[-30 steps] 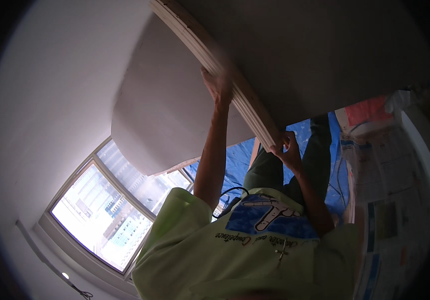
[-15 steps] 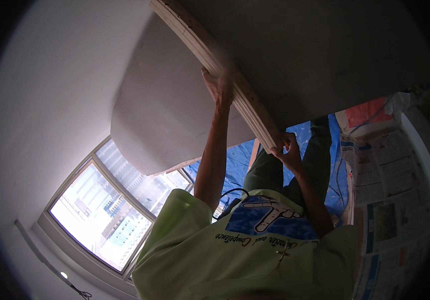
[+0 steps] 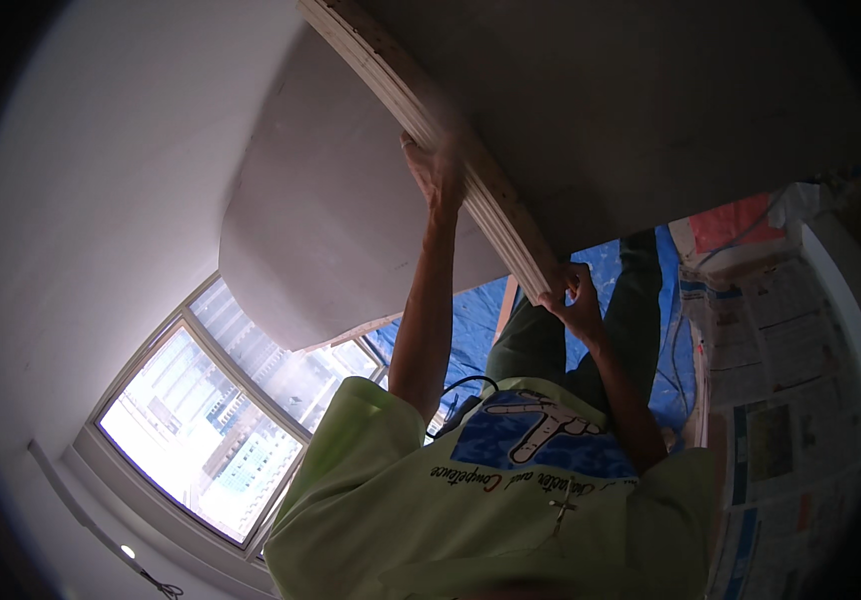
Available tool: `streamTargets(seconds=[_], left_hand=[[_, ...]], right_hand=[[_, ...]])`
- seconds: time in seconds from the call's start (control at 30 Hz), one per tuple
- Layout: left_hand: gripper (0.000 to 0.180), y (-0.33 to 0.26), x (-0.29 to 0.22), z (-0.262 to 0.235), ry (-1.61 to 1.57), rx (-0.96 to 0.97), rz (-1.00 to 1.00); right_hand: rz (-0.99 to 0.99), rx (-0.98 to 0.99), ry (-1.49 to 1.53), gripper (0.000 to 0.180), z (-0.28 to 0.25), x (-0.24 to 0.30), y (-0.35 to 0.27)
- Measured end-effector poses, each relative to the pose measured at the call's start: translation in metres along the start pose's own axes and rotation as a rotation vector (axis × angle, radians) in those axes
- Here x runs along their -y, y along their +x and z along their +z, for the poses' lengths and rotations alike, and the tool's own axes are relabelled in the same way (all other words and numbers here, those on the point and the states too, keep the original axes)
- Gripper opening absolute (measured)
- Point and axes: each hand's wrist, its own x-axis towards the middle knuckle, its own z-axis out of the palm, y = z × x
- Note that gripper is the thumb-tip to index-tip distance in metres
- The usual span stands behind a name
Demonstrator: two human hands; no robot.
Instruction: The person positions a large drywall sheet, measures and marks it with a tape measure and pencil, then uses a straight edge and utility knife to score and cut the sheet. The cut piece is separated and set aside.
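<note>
There's your grooved wooden strip (image 3: 491, 222), slanting up and away to the left from one hand past the other. Your right hand (image 3: 579, 305) has its lower end, thumb on the pale grooved side, a finger bent at the brown side: a narrow hold. Higher up, your left hand (image 3: 436, 175) lies against the strip, thumb out to the left; its fingers are blurred, so I can't tell how far they close. Beyond your left hand spreads a light grey panel (image 3: 331, 210); above your right, a darker grey panel (image 3: 651, 110). Beside your right hand, blue sheeting (image 3: 471, 320) shows around your dark green trousers (image 3: 636, 320). Farther right, there's red sheeting (image 3: 736, 222) and, below it, newspaper (image 3: 781, 400). Down left of both hands, a bright window (image 3: 211, 415).
</note>
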Motion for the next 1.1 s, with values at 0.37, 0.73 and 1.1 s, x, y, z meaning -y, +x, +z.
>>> streamTargets(seconds=[0.37, 0.73, 1.1], left_hand=[[0.068, -0.002, -0.007, 0.0, 0.103, -0.038, 0.037], [0.061, -0.003, 0.0, 0.003, 0.017, 0.039, 0.121], [0.066, 0.009, 0.011, -0.002, 0.18, -0.104, 0.089]], right_hand=[[-0.021, -0.029, 0.045, 0.06, 0.003, 0.0, 0.002], [0.054, -0.2, 0.008, 0.045, -0.021, -0.02, -0.001], [-0.272, -0.316, -0.39, 0.017, -0.058, 0.135, 0.082]])
